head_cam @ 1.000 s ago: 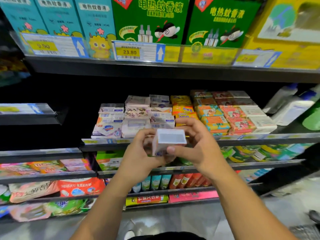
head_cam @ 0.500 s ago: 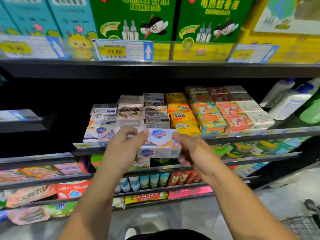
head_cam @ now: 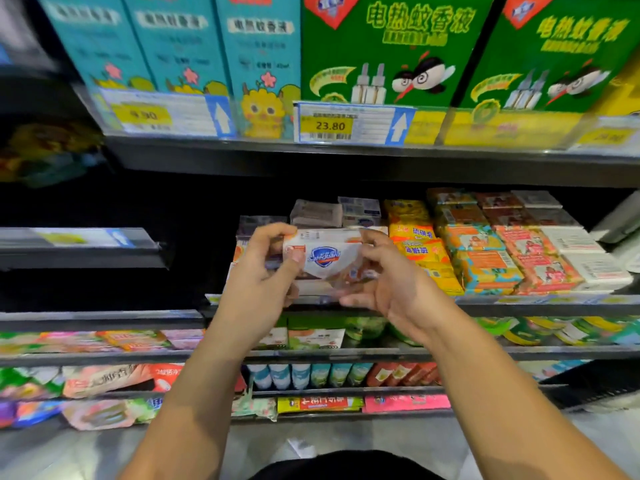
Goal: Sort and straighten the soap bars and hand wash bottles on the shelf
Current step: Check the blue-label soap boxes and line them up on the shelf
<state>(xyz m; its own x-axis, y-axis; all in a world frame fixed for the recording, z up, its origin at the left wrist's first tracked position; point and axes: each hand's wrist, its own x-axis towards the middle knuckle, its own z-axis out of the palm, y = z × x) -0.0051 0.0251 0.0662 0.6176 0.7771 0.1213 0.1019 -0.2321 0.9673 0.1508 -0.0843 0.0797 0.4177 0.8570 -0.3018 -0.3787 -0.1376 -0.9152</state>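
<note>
Left hand (head_cam: pixel 263 275) gripping soap box (head_cam: pixel 325 259) left end, right hand (head_cam: pixel 394 289) gripping right end

Safeguard soap box (head_cam: pixel 323 259): white, blue shield logo facing out, level, gripped at both ends, just left of yellow soap bars (head_cam: pixel 420 251) | orange-teal soap packs (head_cam: pixel 481 261): stacked rows, against the yellow bars' right side | pink soap packs (head_cam: pixel 540 258), white soap boxes (head_cam: pixel 588 268): further right | white hand wash bottles (head_cam: pixel 620 221): far right, tilted
</note>
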